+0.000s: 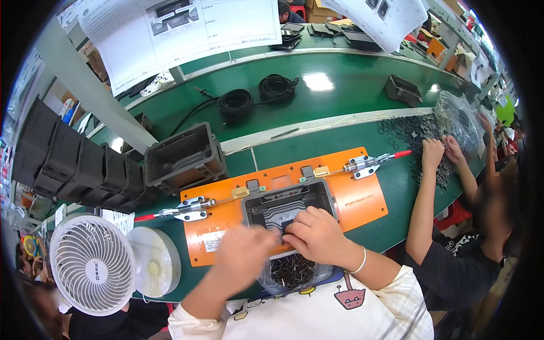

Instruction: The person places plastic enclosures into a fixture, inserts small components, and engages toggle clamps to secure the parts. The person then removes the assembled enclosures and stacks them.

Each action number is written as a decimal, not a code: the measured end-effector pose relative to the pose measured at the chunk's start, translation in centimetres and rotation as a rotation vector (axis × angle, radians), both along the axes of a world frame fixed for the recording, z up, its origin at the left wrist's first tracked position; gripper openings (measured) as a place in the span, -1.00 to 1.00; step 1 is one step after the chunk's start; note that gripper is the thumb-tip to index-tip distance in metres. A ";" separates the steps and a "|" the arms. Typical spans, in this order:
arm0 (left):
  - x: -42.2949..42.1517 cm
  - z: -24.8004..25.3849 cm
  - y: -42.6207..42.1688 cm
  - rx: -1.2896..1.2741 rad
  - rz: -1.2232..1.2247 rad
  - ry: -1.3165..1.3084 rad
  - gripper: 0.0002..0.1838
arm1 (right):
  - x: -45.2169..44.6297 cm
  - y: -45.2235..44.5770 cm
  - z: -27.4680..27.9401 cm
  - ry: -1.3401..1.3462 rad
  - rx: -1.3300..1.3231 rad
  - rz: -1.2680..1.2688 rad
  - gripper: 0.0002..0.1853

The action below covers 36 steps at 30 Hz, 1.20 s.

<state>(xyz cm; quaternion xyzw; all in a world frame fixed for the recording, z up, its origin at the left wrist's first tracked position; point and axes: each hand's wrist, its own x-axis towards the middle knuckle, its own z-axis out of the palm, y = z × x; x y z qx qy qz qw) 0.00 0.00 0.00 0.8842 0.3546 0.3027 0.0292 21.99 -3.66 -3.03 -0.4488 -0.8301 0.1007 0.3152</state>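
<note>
While the left hand (pixel 247 256) and right hand (pixel 317 235) are crowding the near side of the open black plastic housing (pixel 289 207), we're judging that knocking knuckles could be sending anything pinched there down inside. The housing is sitting just below both; right fingers are curling, left is showing blurred, so we aren't telling its opening or what either is holding.

The green bench (pixel 320 139) carries an orange plate (pixel 362 218), white fan (pixel 93 263) and dark bin (pixel 195 177). Loose black parts (pixel 405 131) lie at right.
</note>
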 end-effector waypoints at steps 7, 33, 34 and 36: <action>-1.8 -2.9 4.8 0.093 0.233 0.056 -0.74 | -0.3 0.1 -0.1 0.034 0.024 -0.004 -0.85; -14.2 -7.5 2.2 -0.616 0.670 -2.023 -0.49 | -4.8 15.1 5.2 -0.227 -0.568 0.139 -0.64; -14.5 -7.4 2.8 -0.614 0.674 -2.024 -0.49 | -4.8 15.3 4.9 -0.204 -0.565 0.151 -0.65; -15.2 -7.1 4.1 -0.631 0.481 -2.087 -0.50 | -4.9 15.5 5.2 -0.181 -0.563 0.161 -0.67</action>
